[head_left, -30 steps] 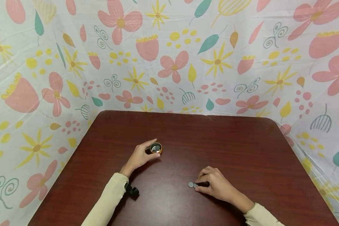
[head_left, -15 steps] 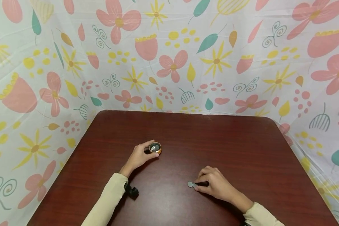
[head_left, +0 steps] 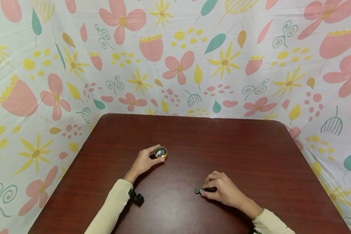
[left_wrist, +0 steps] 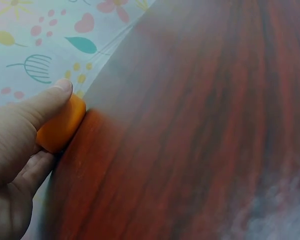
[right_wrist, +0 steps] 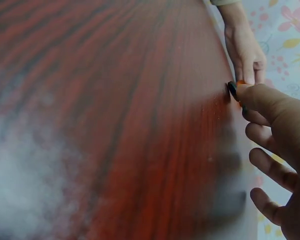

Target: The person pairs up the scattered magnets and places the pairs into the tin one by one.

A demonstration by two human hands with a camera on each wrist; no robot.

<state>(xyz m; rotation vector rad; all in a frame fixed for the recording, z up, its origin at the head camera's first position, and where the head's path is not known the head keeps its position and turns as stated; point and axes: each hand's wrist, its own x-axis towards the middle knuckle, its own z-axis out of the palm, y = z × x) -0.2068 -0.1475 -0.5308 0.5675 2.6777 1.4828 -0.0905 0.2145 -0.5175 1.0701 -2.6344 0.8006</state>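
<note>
A small round orange cup (head_left: 161,152) with a shiny inside stands left of the table's middle, and grey coin-like discs show in it. My left hand (head_left: 144,161) grips its side between thumb and fingers; the left wrist view shows the thumb (left_wrist: 52,97) along the orange wall (left_wrist: 65,125). Nearer the front, my right hand (head_left: 222,188) pinches a grey coin (head_left: 201,191) by its edge. Another coin (head_left: 197,190) lies flat right beside it. From the right wrist the pinched coin (right_wrist: 232,90) looks dark and tilted, partly hidden by the thumb.
The dark red-brown wooden table (head_left: 222,143) spreads all around both hands. A flowered white curtain (head_left: 178,65) closes in its back and sides. A black wrist camera (head_left: 136,197) is strapped on the left sleeve.
The coin under my right fingers has tipped up slightly at its edge. My left hand keeps its grip on the cup, and both arms stay nearly still.
</note>
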